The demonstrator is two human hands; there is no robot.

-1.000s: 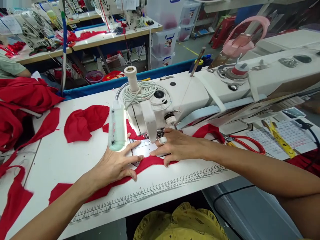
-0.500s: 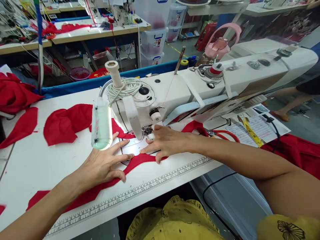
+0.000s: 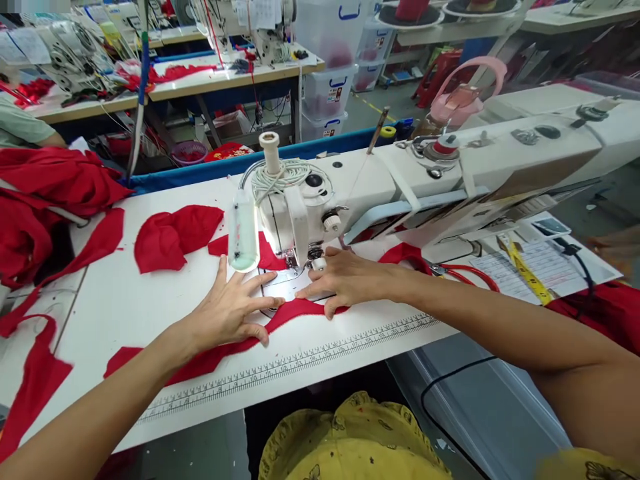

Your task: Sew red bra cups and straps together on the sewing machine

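A long strip of red fabric (image 3: 295, 309) lies along the front of the white sewing machine table, above the printed ruler (image 3: 300, 363). My left hand (image 3: 227, 307) rests on it with fingers spread, left of the metal needle plate (image 3: 283, 287). My right hand (image 3: 345, 280) is to the right of the plate, fingers apart, its thumb on the strip and its other fingertips beside the presser foot. Behind the plate, under the machine head (image 3: 295, 220), lies another red piece (image 3: 267, 252), partly hidden by the lit lamp (image 3: 243, 233).
Cut red pieces (image 3: 175, 233) lie at the left, beside a red fabric heap (image 3: 60, 180). Red-handled scissors (image 3: 467, 275), a yellow tape measure (image 3: 527, 273) and a written sheet (image 3: 505, 267) are at the right. Another person's sleeve (image 3: 23, 123) shows at the far left.
The view has swung left, so the table and machine appear further right and more red fabric shows at the left. My hands hold nearly the same places on the strip.
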